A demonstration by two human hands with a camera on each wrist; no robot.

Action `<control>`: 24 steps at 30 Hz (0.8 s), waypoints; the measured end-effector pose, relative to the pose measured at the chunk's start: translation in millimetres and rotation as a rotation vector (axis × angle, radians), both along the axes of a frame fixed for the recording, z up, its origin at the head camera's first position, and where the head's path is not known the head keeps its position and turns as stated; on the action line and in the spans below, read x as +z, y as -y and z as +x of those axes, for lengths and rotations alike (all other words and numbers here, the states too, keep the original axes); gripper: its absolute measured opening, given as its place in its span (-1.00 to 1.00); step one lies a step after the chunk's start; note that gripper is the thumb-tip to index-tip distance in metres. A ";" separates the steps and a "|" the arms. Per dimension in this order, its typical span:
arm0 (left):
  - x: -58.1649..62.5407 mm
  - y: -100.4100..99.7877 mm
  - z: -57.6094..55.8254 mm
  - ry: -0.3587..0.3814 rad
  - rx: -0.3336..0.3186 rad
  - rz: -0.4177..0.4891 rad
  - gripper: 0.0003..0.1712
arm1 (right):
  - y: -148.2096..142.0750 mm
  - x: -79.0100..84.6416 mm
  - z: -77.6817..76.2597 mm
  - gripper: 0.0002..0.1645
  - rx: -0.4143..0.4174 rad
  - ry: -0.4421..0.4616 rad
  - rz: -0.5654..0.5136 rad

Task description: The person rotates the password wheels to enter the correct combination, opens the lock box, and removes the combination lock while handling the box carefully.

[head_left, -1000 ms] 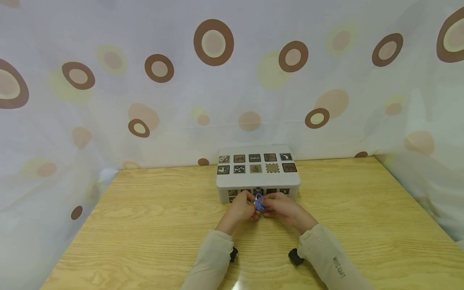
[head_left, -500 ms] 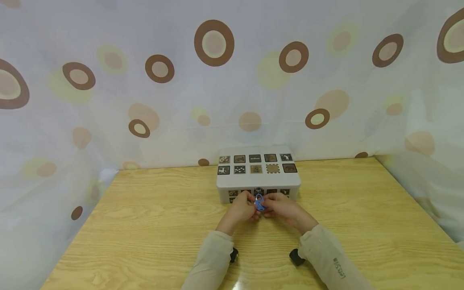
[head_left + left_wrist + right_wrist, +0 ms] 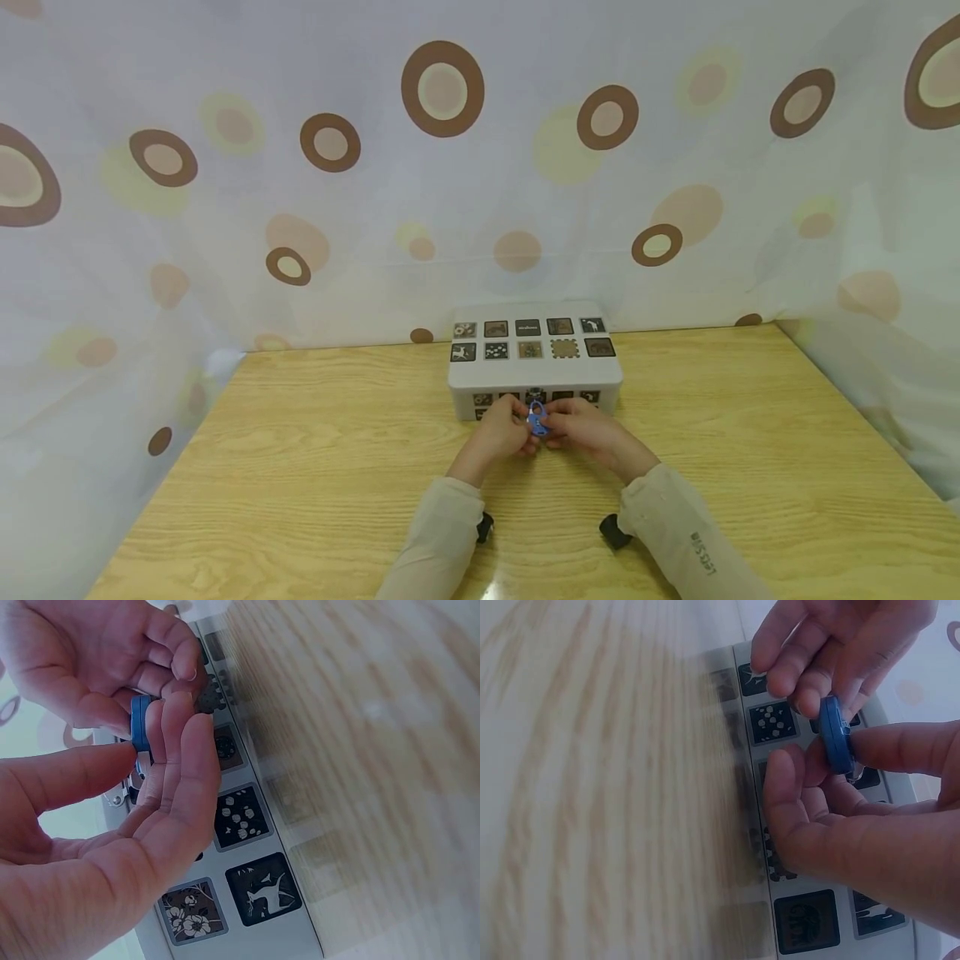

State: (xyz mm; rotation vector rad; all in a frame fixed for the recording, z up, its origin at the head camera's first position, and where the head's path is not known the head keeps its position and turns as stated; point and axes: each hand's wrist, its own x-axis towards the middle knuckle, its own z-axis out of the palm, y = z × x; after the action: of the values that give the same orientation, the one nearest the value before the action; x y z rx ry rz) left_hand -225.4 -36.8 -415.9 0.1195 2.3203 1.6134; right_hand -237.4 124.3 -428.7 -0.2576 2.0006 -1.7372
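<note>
Just beyond the fingertips, forward room was closed off by the front wall of a white rectangular box with rows of dark square pictures (image 3: 536,372). On both sides of the fingers and nearer the person, a pale yellow wood-grained tabletop (image 3: 337,433) was spread, its left and right edges lying well apart from them.

In front of that wall, a small blue padlock (image 3: 537,423) was held between the fingertips of the two hands. Its rounded shackle was pointed away from the person, towards the box, and its body was turned back towards the person; its long axis was thus run from between the fingers towards the box. Whether the box's metal latch (image 3: 535,392), just past the fingertips, was touched by the shackle could not be told.

By the left hand (image 3: 498,429) the padlock was pinched from one side, by the right hand (image 3: 588,429) from the other, thumb and fingers parted only by its thickness; the remaining fingers were curved.

Behind the fingers, the forearms were covered by cream sleeves (image 3: 438,537). Far beyond the fingers, past the box, a white curtain with brown and beige circles (image 3: 360,217) was hung.
</note>
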 end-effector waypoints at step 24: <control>2.8 -0.8 1.8 0.007 0.013 0.000 -0.85 | 0.2 0.7 0.5 -0.58 0.014 0.001 0.011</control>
State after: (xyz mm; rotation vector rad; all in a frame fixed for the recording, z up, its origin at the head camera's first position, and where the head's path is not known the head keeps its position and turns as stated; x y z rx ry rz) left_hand -223.6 -35.9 -413.1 0.0992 2.3210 1.6170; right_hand -236.9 124.1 -427.9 -0.2664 2.0016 -1.7172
